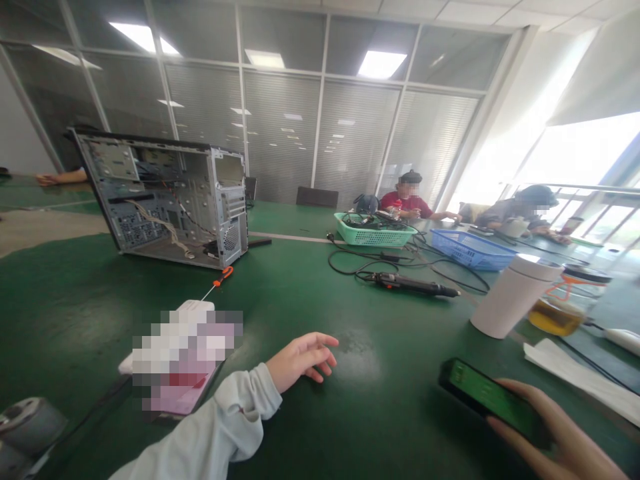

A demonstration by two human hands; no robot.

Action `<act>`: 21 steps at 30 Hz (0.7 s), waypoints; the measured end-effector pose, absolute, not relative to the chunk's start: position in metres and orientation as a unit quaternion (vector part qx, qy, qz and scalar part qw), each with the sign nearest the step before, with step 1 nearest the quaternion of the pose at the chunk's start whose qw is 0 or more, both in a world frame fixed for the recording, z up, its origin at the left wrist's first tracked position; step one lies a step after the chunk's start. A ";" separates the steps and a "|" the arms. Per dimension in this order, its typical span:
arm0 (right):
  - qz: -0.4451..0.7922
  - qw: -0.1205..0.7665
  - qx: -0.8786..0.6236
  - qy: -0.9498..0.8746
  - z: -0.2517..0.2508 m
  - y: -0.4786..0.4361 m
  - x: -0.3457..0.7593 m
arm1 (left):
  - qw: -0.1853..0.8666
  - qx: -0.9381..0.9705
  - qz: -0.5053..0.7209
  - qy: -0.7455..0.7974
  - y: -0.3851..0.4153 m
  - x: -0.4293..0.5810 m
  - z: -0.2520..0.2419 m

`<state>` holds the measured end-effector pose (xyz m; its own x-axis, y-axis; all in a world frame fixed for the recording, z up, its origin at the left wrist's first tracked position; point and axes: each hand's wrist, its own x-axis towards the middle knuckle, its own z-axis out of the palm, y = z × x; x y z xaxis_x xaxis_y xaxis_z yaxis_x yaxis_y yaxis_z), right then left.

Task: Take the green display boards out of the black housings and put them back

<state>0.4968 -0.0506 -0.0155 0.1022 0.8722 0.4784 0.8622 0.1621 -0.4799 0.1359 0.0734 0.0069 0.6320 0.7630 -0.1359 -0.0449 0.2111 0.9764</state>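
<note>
My left hand [303, 360] is over the green table [345, 413], palm down, its fingers loosely spread and holding nothing. On the right, my right hand [545, 427] grips a dark smartphone [493, 399] with a green lit screen, thumb on one side and fingers on the other. Left of my left hand lie a white power strip [193, 312], partly blurred out, and a pink item [183, 400], also blurred. An orange-handled screwdriver [223, 276] points toward the power strip.
An opened computer case [175, 200] stands at the left. Further right are an electric screwdriver [415, 285], a green basket [377, 233] of cables, a blue basket [470, 250], a white tumbler [515, 297] and a jar [560, 313] of yellow liquid. People sit beyond.
</note>
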 end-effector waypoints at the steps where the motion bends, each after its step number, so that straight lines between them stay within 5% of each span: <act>1: 0.025 0.351 -0.614 -0.706 -0.010 -0.045 0.475 | 0.707 0.558 0.290 0.322 0.073 0.136 0.007; 9: 0.147 0.271 -0.508 -0.804 0.027 0.004 0.325 | 0.659 0.582 0.320 0.353 0.068 0.136 0.011; 14: 0.119 0.343 -0.496 -0.789 0.012 0.027 0.313 | 0.505 0.651 0.388 0.412 0.067 0.135 0.014; 21: 0.105 0.396 -0.477 -0.777 -0.004 0.030 0.330 | 0.504 0.657 0.380 0.411 0.069 0.135 0.014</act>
